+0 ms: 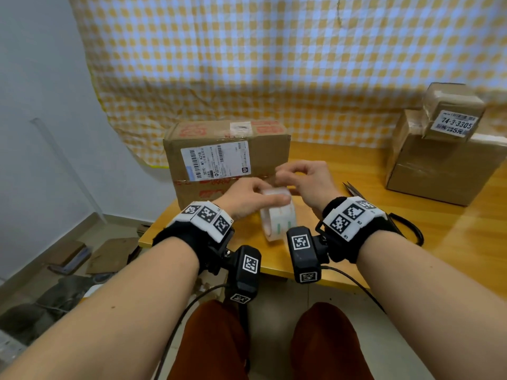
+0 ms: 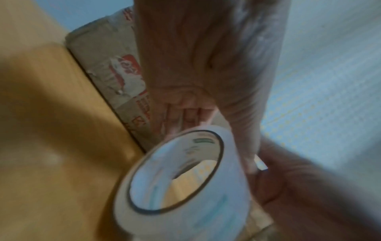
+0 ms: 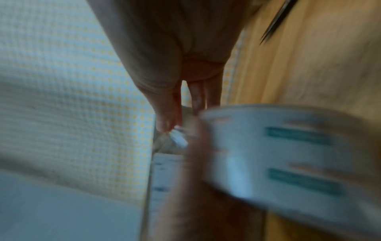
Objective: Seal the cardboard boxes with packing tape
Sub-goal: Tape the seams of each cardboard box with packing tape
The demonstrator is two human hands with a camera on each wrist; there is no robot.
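Left hand: the left hand (image 1: 248, 196) grips the white roll of clear packing tape with green printed bars (image 1: 278, 219), thumb laid along the top of the roll, fingers round its far side; the left wrist view shows the roll (image 2: 181, 184) close below the palm, its hollow core facing the camera

Right hand: the right hand (image 1: 307, 179) hovers just above and beyond the roll, fingers curled, thumb and fingertips pinched together; the right wrist view shows a small pale strip caught at the thumb tip, too blurred to name for certain

Tape roll: on edge, between the two hands, its lower rim at or just above the yellow wooden worktop (image 1: 343, 259); contact there cannot be told

Nearest box: a brown cardboard box with a white shipping label and red printed tape (image 1: 227, 157) stands just beyond both hands, its front face close behind the fingers

Other boxes: well off to the right of the right hand, a small tape-wrapped brown box with a white numbered label (image 1: 452, 111) sits on top of a larger plain brown cardboard box (image 1: 439, 163)

Scissors: dark pointed blades (image 1: 354, 189) lie on the worktop just right of the right hand

Backdrop: a yellow and white checked cloth (image 1: 274, 64) hangs behind the boxes
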